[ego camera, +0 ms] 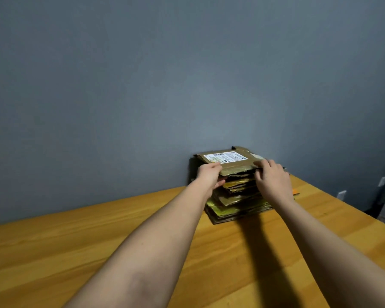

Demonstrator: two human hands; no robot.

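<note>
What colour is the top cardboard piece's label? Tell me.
White with dark print: the label on the top cardboard piece, head view.

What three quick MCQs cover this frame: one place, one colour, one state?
1. Where is the stack?
A) at the far edge of the table, against the wall
B) on the floor
C) at the table's near edge

2. What colour is the label on the top sheet?
A) red
B) white
C) blue

3. What state are the left hand and right hand in?
A) both idle
B) both flat on the table
C) both grip the top sheet

Answers:
1 A, the stack stands against the wall.
2 B, the label is white with dark print.
3 C, each hand's fingers curl round the sheet's edge.
</note>
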